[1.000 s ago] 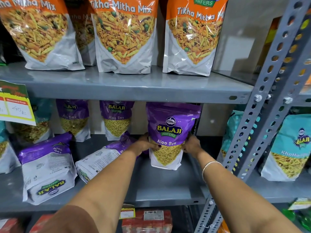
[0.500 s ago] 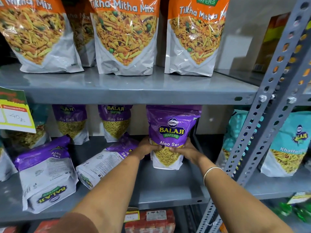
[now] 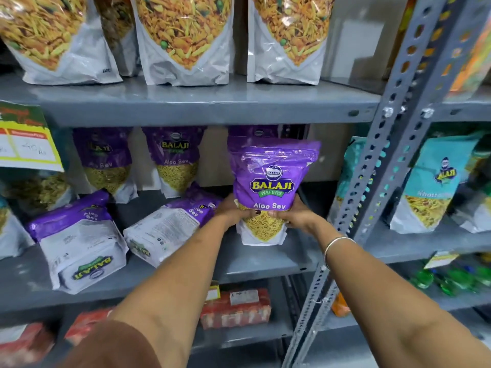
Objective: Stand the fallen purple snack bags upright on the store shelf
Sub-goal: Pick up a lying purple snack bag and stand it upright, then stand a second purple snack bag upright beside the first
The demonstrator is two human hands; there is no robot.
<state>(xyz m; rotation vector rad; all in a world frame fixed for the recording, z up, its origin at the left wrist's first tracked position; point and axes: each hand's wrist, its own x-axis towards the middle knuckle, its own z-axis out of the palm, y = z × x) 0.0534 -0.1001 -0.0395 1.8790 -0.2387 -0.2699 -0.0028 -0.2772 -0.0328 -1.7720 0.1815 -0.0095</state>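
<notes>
Both hands, L (image 3: pixel 233 212) & R (image 3: pixel 295 215), clamp upright purple bag (image 3: pixel 271 181) on grey metal shelf (image 3: pixel 265 257); two bags (image 3: pixel 79 240) lie flat nearby.

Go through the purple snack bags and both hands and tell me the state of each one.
Front purple bag: upright, held by both hands.
Middle purple bag: fallen, lying flat.
Left purple bag: fallen, lying flat.
Back purple bags: upright.
Left hand: gripping.
Right hand: gripping.
</notes>
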